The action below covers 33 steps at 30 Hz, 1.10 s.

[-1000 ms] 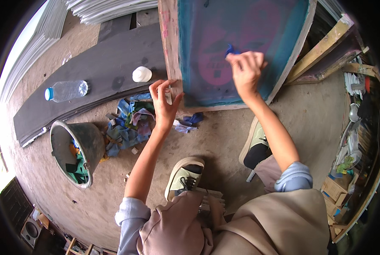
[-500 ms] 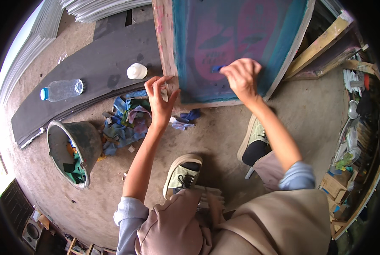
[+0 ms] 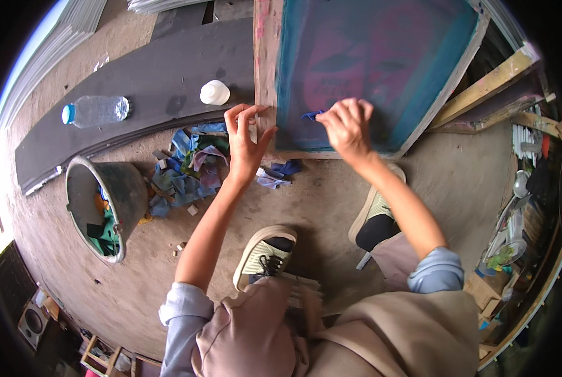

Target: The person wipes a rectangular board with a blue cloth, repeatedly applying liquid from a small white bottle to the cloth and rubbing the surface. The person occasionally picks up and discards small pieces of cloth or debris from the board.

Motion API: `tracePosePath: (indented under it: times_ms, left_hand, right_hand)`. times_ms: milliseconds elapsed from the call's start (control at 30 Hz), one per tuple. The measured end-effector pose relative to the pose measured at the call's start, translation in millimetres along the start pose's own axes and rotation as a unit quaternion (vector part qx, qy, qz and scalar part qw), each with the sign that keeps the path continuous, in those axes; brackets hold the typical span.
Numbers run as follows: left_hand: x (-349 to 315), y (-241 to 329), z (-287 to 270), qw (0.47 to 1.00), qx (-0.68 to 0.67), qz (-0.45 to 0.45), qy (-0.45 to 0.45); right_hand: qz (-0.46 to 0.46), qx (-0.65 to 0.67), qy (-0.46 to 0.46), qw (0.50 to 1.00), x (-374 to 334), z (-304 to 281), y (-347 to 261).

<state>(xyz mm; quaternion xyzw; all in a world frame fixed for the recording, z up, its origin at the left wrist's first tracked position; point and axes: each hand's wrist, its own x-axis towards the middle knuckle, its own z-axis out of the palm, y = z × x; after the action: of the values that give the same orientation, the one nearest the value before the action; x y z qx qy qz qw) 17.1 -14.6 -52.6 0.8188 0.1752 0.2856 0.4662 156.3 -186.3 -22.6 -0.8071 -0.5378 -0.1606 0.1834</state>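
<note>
Head view, wooden screen frame [image 3: 265, 69] propped, long axis running away

right hand [image 3: 347, 125] pinching blue scrap [image 3: 310, 115], screen frame [image 3: 265, 69]

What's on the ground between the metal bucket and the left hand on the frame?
In the head view, a heap of blue and purple rags lies between the bucket and the left hand.
</note>
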Motion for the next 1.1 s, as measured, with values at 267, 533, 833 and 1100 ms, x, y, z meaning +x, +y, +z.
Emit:
tracePosePath:
  times_ms: [267, 533, 833, 1100]
  left_hand:
    - [-1, -4, -1, 1.000, 0.029, -0.006, -0.003]
    - [5, -5, -5, 1.000, -0.002, 0.004, -0.018]
    - [5, -8, -4, 1.000, -0.015, 0.002, -0.010]
    - [9, -1, -3, 0.999, -0.029, 0.001, -0.017]
  right_hand:
    - [-0.085, 0.003, -0.037, 0.996, 5, 5, -9]
    - [0.185, -0.012, 0.060, 0.981, -33, 12, -29]
    - [0.197, 0.006, 0.091, 0.976, -13, 30, -54]
    - [0.097, 0.050, 0.045, 0.993, -21, 31, -43]
